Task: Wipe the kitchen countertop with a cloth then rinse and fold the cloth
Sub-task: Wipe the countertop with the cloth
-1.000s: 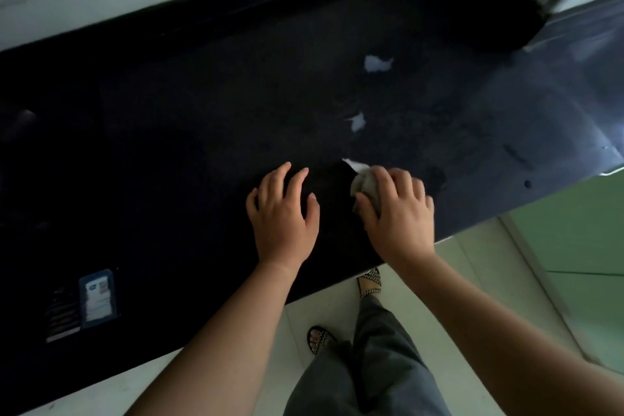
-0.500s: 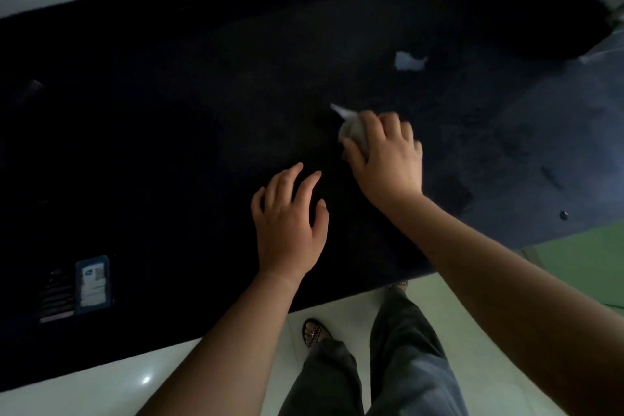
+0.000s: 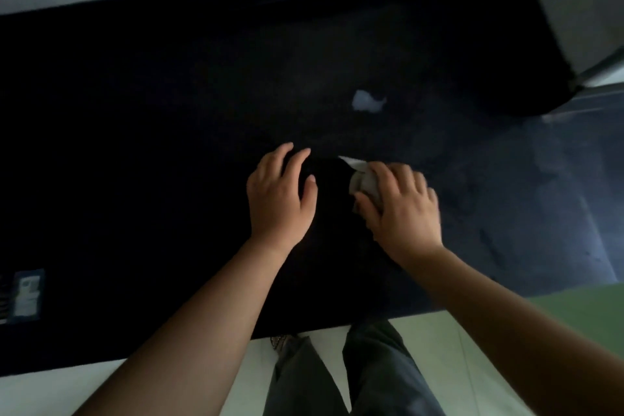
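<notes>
The right hand has come back toward the near edge since half a second ago, when it was stretched out farther up the dark surface; it now sits level with the left hand, much as it did a second ago. That reads as one full out-and-back stroke, so the wiping step is under way and the rinse and fold are not yet begun.

The right grip is curled down over a bunched pale cloth, pressing it to the surface; a pointed corner of cloth pokes out beyond the fingertips. The left hand lies flat with fingers spread, holding nothing, just beside the grip on its thumb side and apart from the cloth.

One white scrap remains beyond the grip, well apart from it; the nearer scrap seen a second ago no longer shows, probably swept into the cloth.

Beyond and to the outer side of the grip the surface is open, up to a grey upright block at the far corner. Behind the wrist the front edge is near, with pale floor below. Far past the left hand a small blue label lies close to that edge.
</notes>
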